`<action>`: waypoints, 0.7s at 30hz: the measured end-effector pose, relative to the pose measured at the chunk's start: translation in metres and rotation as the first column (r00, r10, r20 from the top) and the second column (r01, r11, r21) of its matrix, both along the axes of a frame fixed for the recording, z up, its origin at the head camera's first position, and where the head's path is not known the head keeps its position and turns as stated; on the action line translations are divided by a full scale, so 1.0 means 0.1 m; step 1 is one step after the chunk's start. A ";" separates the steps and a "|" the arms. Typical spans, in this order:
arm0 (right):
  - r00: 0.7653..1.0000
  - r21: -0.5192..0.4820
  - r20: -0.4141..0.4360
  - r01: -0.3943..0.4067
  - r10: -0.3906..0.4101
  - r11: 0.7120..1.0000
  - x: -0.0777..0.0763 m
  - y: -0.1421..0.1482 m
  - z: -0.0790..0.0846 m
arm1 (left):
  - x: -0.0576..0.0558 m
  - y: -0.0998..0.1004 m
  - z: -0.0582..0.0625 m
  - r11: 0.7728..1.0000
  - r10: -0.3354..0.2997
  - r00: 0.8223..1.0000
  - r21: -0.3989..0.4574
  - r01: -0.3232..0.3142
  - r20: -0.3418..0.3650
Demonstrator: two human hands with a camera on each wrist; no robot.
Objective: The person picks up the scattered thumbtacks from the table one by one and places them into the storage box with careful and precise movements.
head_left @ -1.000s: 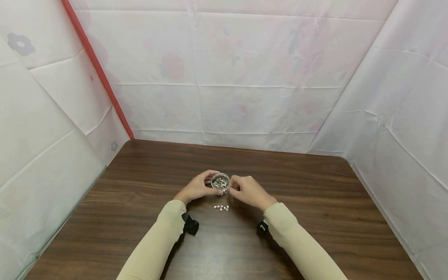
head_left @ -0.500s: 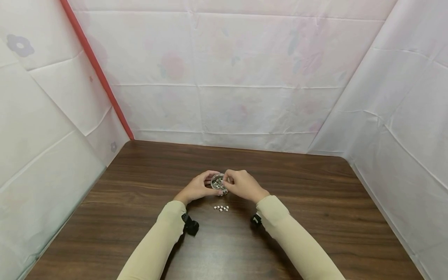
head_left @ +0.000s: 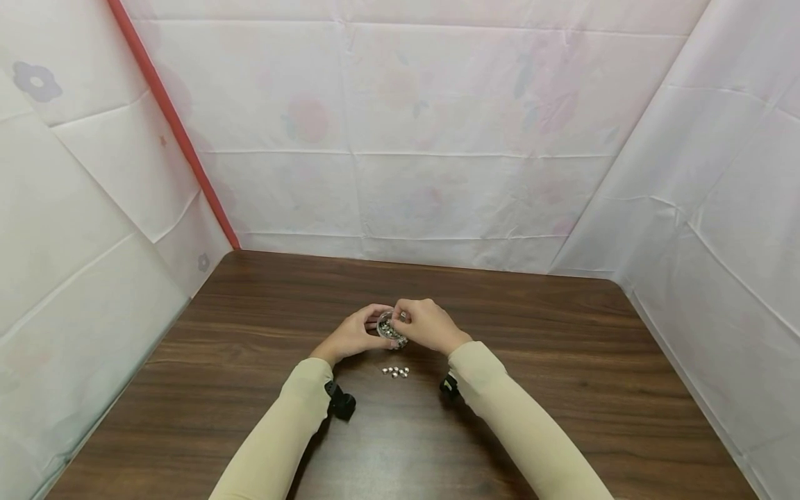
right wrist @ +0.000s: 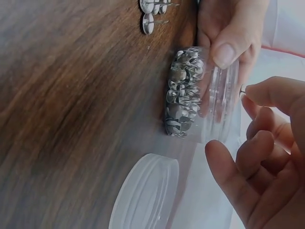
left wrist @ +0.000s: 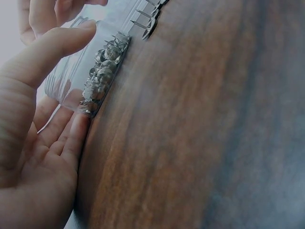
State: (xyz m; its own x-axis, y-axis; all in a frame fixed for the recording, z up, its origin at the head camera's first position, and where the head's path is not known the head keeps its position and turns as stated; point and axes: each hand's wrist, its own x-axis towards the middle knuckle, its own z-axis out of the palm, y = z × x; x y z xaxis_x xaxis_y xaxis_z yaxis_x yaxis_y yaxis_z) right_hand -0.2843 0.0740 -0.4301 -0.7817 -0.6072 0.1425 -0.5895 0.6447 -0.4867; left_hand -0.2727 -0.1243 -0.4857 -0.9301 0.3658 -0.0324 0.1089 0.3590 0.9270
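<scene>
A clear round jar (right wrist: pixel 196 98) stands on the table, its lower part filled with silver thumbtacks (right wrist: pixel 178 90). My left hand (head_left: pixel 356 335) holds the jar from the left, thumb on the near side and fingers round the far side. Over the jar's uncovered mouth is my right hand (head_left: pixel 431 325). Its thumb and index finger pinch a thumbtack (right wrist: pixel 242 90), of which only a thin metal edge shows, at the rim. Nearer to me, several thumbtacks (head_left: pixel 395 372) lie on the table in a small group, points up in the left wrist view.
A clear plastic lid (right wrist: pixel 145 195) lies on the table beside the jar in the right wrist view; my right hand hides it in the head view. The brown wooden table (head_left: pixel 281 285) is bordered by pale floral curtains (head_left: pixel 400 139) at the back and sides.
My right hand has moved left, from the jar's right side to over its mouth. The left hand and the jar stay in place, as does the group of thumbtacks on the table.
</scene>
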 end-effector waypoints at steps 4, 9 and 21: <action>1.000 0.016 0.021 0.012 -0.012 1.000 -0.01 -0.01 -0.01 | 0.08 0.01 0.16 0.999 -0.031 1.000 -0.008 0.031 0.000; 0.999 0.026 0.037 0.011 -0.012 1.000 -0.01 -0.01 -0.01 | 0.17 0.02 0.31 0.999 -0.044 0.999 -0.008 0.044 -0.006; 0.998 -0.006 0.034 -0.044 0.045 0.999 0.13 0.09 0.04 | 0.18 0.02 0.34 0.999 -0.045 0.999 -0.002 0.045 0.004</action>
State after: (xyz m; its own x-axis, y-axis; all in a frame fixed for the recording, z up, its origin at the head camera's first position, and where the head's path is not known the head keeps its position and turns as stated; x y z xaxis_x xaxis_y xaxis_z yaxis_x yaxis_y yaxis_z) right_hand -0.2710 0.0834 -0.4262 -0.7583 -0.6409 0.1195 -0.6006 0.6155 -0.5104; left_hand -0.2550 -0.1219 -0.4516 -0.9128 0.4069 -0.0365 0.1214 0.3554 0.9268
